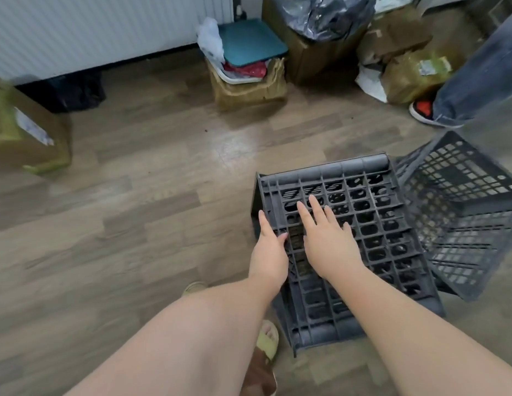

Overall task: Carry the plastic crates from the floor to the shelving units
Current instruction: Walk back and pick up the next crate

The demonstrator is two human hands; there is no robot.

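Head view: a grey crate lies overturned on the wooden floor, its gridded base up. Right of it a second crate tips on its side, its hollow showing nothing inside. The left hand rests at the overturned crate's left edge, fingers straight; the right hand lies flat on the grid, fingers spread. Beyond the crate, a cardboard box holds a teal lid and blurred red stuff. A jeans leg is cut off at the frame's right.

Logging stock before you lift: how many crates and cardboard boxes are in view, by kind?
Dark grey plastic grid crates: 2, near crate, tilted crate
Brown cardboard boxes: at least 5, some overlapping, such as the left box
Total: at least 7
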